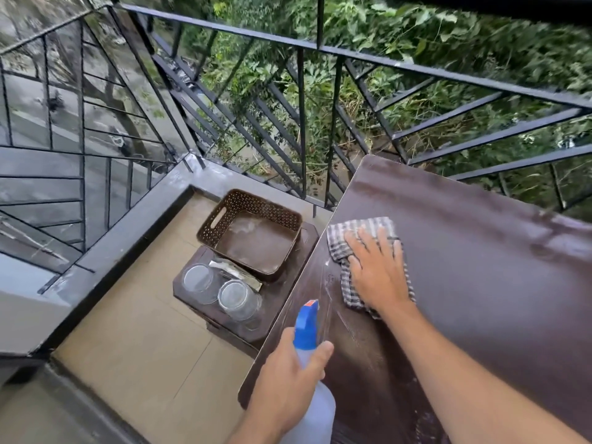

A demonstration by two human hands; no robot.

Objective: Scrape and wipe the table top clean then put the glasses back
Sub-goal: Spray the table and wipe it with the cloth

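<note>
Down on the balcony floor at the left, a low brown stool (243, 315) carries what was cleared off: two clear glasses (198, 280) (238, 299) standing side by side at its near end, and a perforated brown basket (253, 232) behind them, with something flat and silvery tucked between that I cannot make out. Parking them there looks deliberate, since it keeps them off the surface being cleaned yet within easy reach for returning.

Next across, the left hand (288, 382) is wrapped around the neck of a blue-topped spray bottle (309, 357), nozzle aimed toward the table top (464, 283); wet streaks glisten along its left edge. It hangs low by the near corner, wrist bent inward.

Further right, the right hand (378, 270) lies flat, fingers spread, pressing a checked cloth (358, 232) onto the damp patch, arm stretched forward. I judge the wiping under way, glasses not yet returned.
</note>
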